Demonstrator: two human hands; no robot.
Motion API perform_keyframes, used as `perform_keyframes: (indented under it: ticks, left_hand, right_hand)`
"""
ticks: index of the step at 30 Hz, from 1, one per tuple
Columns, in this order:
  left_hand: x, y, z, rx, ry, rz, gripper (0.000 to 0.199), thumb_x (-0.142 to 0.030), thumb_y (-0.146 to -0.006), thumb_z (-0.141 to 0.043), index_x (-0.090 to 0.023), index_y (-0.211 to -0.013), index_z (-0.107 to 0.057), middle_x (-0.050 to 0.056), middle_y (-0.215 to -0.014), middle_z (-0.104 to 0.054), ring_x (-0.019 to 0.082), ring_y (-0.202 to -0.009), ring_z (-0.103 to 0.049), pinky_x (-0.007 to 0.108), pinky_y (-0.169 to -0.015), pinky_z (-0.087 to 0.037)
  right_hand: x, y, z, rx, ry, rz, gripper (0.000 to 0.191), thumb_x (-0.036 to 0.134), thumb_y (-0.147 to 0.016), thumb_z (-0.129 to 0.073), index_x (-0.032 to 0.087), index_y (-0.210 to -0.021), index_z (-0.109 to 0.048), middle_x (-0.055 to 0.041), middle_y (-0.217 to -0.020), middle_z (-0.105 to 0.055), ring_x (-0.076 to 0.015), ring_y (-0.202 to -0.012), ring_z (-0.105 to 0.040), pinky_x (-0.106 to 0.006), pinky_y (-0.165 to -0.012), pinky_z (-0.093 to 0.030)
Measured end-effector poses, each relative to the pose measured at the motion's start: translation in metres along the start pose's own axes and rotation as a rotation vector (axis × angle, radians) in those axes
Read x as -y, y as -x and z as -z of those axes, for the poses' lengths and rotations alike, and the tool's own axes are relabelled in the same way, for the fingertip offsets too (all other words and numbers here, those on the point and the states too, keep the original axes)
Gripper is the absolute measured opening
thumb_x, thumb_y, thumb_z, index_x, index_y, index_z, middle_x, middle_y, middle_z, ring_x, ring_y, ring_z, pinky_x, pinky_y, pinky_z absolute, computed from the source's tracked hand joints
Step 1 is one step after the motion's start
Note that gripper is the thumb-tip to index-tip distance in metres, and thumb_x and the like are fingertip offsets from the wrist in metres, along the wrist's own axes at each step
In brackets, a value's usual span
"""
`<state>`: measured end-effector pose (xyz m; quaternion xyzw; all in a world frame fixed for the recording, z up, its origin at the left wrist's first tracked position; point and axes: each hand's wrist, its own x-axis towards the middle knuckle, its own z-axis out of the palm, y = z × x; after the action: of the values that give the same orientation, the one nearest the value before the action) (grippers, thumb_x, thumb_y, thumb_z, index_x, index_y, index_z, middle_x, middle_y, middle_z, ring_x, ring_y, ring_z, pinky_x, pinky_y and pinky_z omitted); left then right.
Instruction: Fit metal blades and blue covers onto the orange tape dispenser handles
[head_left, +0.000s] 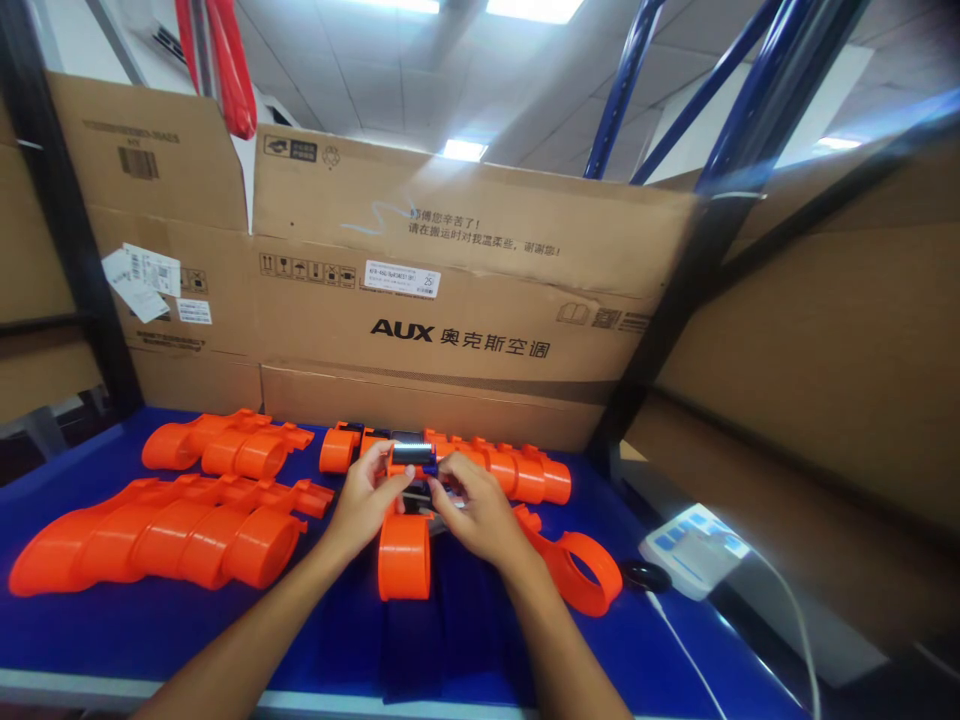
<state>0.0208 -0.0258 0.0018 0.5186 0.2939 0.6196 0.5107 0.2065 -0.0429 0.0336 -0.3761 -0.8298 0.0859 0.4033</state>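
Observation:
Both hands hold up an orange plastic tape dispenser in the middle of the head view. Its head carries a black roller with a pale toothed edge and a dark blue part at the right end. My left hand is closed on its left side, the thumb across the front. My right hand pinches the right side. Just below the hands is an orange ring; I cannot tell whether it belongs to the held piece. Dark parts behind the fingers are partly hidden.
Rows of orange dispenser bodies lie on the blue table at left, with more behind my hands. A single orange body lies at right, near a black oval object and a white device with cables. Cardboard walls the back.

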Motion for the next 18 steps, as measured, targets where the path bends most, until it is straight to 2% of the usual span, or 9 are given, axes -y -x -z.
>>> perform_keyframes:
  ticks: [6, 9, 11, 13, 15, 18]
  left_hand:
    - [-0.001, -0.001, 0.001, 0.009, 0.036, 0.025, 0.048, -0.034, -0.072, -0.082, -0.02, -0.112, -0.061, 0.003, -0.096, -0.069, 0.008, -0.049, -0.056, 0.023, -0.048, -0.048]
    - [-0.003, -0.002, 0.003, 0.04, 0.08, 0.083, 0.05, -0.037, -0.074, -0.081, -0.019, -0.116, -0.061, 0.002, -0.084, -0.069, 0.01, -0.048, -0.058, 0.023, -0.048, -0.048]
    - [-0.005, -0.002, 0.003, 0.096, 0.109, 0.15, 0.059, -0.038, -0.076, -0.08, -0.019, -0.127, -0.058, 0.0, -0.071, -0.067, 0.014, -0.049, -0.062, 0.025, -0.049, -0.05]
    - [-0.007, -0.001, 0.003, 0.173, 0.148, 0.216, 0.073, -0.037, -0.077, -0.08, -0.021, -0.14, -0.048, 0.0, -0.067, -0.066, 0.019, -0.051, -0.067, 0.029, -0.053, -0.054]
    - [-0.009, 0.002, 0.001, 0.25, 0.201, 0.263, 0.082, -0.035, -0.078, -0.08, -0.024, -0.149, -0.039, 0.004, -0.079, -0.071, 0.021, -0.056, -0.07, 0.034, -0.059, -0.058]
    - [-0.013, 0.008, -0.002, 0.362, 0.271, 0.31, 0.087, -0.03, -0.079, -0.081, -0.028, -0.152, -0.034, 0.014, -0.112, -0.071, 0.023, -0.068, -0.075, 0.038, -0.067, -0.06]
  right_hand:
    - [0.004, 0.0, 0.005, 0.01, -0.035, 0.021, 0.016, 0.031, -0.097, -0.053, 0.023, -0.084, -0.051, -0.0032, -0.084, -0.056, -0.0183, -0.075, -0.052, -0.028, -0.067, -0.042]
    - [0.005, -0.001, 0.007, -0.056, -0.144, 0.001, 0.016, 0.036, -0.096, -0.056, 0.023, -0.087, -0.053, -0.0037, -0.087, -0.056, -0.0193, -0.079, -0.054, -0.03, -0.072, -0.045]
    - [0.006, -0.001, 0.008, -0.133, -0.275, -0.051, 0.016, 0.039, -0.096, -0.055, 0.024, -0.099, -0.055, -0.0051, -0.095, -0.059, -0.0209, -0.088, -0.057, -0.033, -0.08, -0.048]
    - [0.009, -0.002, 0.008, -0.129, -0.434, -0.121, 0.027, 0.042, -0.098, -0.051, 0.026, -0.121, -0.051, -0.0063, -0.107, -0.061, -0.0218, -0.098, -0.06, -0.035, -0.089, -0.049]
    - [0.011, -0.003, 0.008, -0.028, -0.587, -0.184, 0.039, 0.044, -0.1, -0.048, 0.029, -0.136, -0.043, -0.0062, -0.115, -0.062, -0.0215, -0.103, -0.061, -0.036, -0.095, -0.048]
    - [0.01, -0.003, 0.006, 0.085, -0.743, -0.228, 0.042, 0.046, -0.099, -0.051, 0.03, -0.137, -0.042, -0.0051, -0.113, -0.064, -0.0213, -0.102, -0.063, -0.035, -0.094, -0.049]
